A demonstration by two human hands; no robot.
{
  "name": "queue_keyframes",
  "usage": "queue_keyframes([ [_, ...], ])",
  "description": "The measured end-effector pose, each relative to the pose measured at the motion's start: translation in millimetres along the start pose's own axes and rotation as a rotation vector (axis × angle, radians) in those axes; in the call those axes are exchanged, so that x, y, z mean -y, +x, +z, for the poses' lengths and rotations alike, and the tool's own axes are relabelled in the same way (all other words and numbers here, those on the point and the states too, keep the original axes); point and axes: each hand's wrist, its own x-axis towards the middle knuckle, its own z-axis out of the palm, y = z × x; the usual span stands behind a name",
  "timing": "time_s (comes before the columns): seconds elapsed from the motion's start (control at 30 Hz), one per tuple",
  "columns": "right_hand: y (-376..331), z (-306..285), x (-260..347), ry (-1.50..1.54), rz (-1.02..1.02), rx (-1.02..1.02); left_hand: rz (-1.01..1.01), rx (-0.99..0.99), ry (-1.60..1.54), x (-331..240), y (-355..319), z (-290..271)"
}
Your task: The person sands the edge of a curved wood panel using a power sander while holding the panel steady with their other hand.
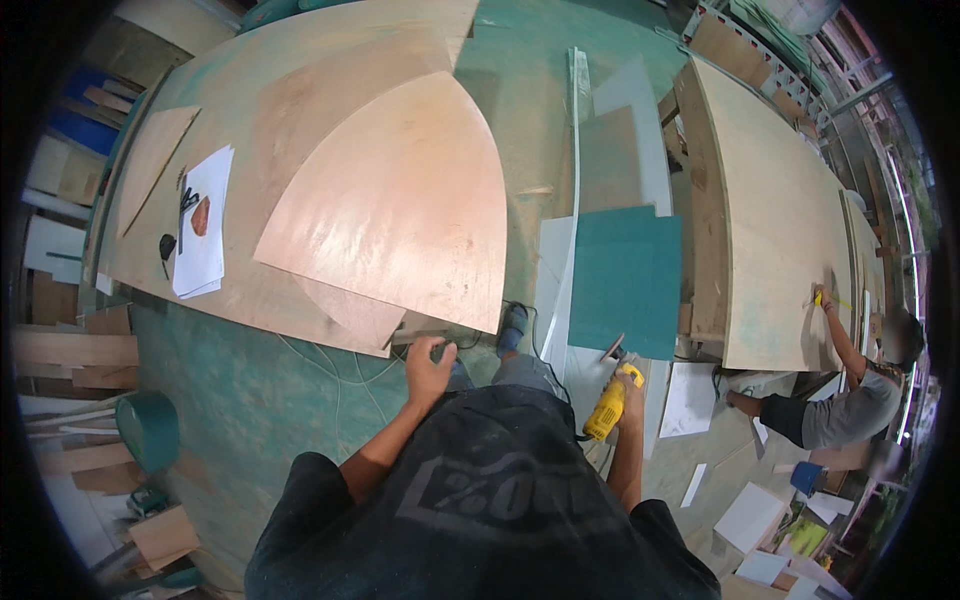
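While the right hand point(630, 392) sits low and right of centre in the frame, its fingers clenched round the body of a yellow power tool point(610, 402) whose metal blade points up toward a teal board point(625, 280), the left hand point(428, 362) rests just below centre, fingers curled over the near edge of a plywood sheet point(400, 215), seemingly to steady it. That sheet is pale pinkish, smooth, with one curved side, and lies on larger plywood across the tabletop point(260, 120). White papers point(205, 225) with small dark objects lie at the left. A black cord point(520, 320) trails on the green floor point(250, 390). At the right edge another person point(845, 400) reaches up to a long plywood panel point(780, 220), apparently marking it.
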Motion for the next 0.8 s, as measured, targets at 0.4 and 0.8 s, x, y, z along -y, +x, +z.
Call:
queue_keyframes([
  [0.4,27.2,-54.2,-79.6,0.352,0.141,0.076,-0.681,-0.039,-1.167,-7.1,80.0,28.3],
  [0.8,24.6,-76.8,-91.7,0.318,0.154,0.087,-0.566,-0.315,-0.873,-23.8,66.3,-95.3],
])
